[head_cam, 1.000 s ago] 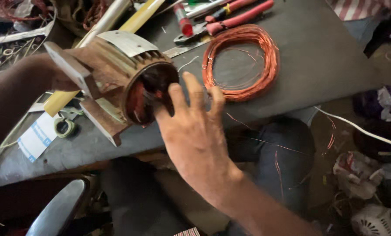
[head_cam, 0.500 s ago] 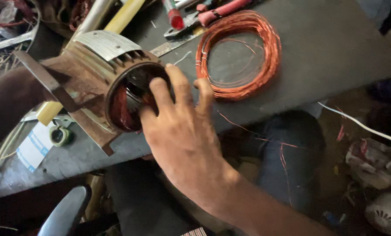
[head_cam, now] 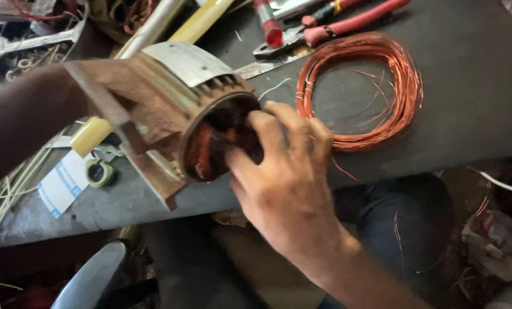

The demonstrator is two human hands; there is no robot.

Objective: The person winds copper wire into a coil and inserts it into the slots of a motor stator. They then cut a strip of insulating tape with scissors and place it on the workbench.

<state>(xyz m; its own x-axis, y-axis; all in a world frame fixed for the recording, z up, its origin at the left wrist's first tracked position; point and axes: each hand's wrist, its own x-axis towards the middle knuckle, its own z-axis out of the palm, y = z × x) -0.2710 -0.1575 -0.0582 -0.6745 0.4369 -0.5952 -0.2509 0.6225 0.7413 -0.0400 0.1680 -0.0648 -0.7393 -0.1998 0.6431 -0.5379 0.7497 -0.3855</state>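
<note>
A: Where is the stator (head_cam: 170,123)?
B: Held tilted over the near edge of the grey bench (head_cam: 467,86), its open end facing the camera. Copper windings show inside the bore.

A: State of the right hand (head_cam: 287,191)?
B: Fingers curl loosely at the bore's rim, fingertips reaching into the opening. They touch the housing but do not clamp it.

A: And the left hand?
B: Only the forearm (head_cam: 27,117) shows, running behind the stator's far end. The fingers are hidden; grip cannot be told.

A: What lies nearby?
B: A copper wire coil (head_cam: 362,88) just right of the stator, red-handled pliers (head_cam: 324,28) beyond it, a tape roll (head_cam: 100,171) at left
</note>
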